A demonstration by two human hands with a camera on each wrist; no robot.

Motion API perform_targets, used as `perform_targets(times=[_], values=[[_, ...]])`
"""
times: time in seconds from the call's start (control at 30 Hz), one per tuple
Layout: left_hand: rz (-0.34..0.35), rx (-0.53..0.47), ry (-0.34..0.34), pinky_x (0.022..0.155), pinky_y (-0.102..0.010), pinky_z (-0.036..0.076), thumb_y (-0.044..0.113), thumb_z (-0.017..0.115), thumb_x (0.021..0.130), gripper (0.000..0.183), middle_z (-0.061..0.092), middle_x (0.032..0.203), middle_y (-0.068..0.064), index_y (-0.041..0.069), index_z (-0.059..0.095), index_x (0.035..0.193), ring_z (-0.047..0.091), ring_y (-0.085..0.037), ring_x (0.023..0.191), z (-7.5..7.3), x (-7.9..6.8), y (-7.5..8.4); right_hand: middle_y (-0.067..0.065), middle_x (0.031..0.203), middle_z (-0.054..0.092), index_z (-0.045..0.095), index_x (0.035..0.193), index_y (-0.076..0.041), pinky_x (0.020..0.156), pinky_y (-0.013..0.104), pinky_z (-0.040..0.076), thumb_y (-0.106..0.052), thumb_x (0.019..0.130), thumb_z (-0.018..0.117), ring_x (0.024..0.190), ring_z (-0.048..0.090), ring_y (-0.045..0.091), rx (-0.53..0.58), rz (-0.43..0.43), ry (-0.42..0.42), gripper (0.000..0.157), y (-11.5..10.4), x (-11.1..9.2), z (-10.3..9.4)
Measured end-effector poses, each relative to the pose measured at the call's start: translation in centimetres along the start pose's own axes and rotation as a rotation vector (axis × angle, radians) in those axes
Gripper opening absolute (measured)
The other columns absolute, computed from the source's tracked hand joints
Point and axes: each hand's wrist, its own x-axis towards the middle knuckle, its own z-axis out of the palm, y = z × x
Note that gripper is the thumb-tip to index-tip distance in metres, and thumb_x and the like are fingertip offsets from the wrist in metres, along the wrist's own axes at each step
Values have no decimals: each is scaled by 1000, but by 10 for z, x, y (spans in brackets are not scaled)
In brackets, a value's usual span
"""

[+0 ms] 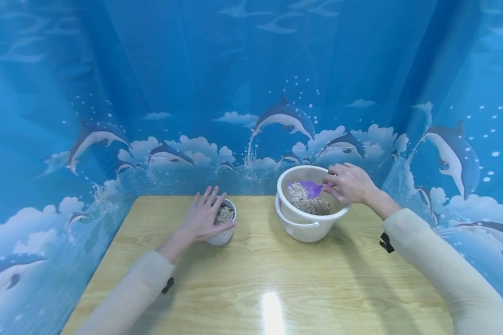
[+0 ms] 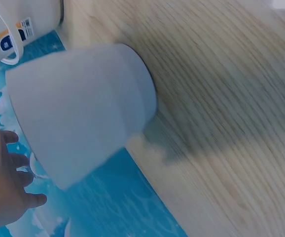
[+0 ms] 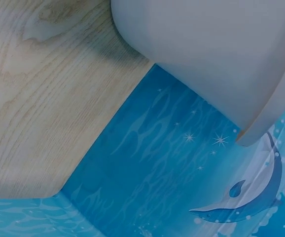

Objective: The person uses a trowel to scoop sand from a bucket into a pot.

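Note:
My right hand pinches the handle of a small purple scoop over a white bucket. Pale granular material sits on the scoop's blade, and coarse brownish grit lies inside the bucket. To the left stands a small white pot, with similar grit and some dark material inside its rim. My left hand is spread beside the pot, fingers straight, the thumb across its near side; whether it touches is unclear. The left wrist view shows the pot's smooth wall close up.
Both containers stand near the back edge of a wooden table. Behind and at the sides hangs a blue curtain printed with dolphins. The bucket's white carrying handle hangs down at its front.

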Motion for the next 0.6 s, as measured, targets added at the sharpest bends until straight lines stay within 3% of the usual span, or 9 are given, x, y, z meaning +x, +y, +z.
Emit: perform_targets(times=[0.33,0.6], values=[[-46,-6,-3,133,-67,18,77,55,93,104,14,176,-24,10,26,168,14,-47,164,1,-15,-25,1,79,63,77,90,-16,60,32,47,-34,83,86,70,55,17,9,-11,24,21,-4,7,-4],[-68,-49,-17,133,-68,11,76,55,94,105,12,176,-24,8,25,168,10,-47,165,1,-24,-36,2,80,63,77,91,-15,60,32,47,-32,80,86,71,55,19,31,-15,36,22,-9,13,-9]])
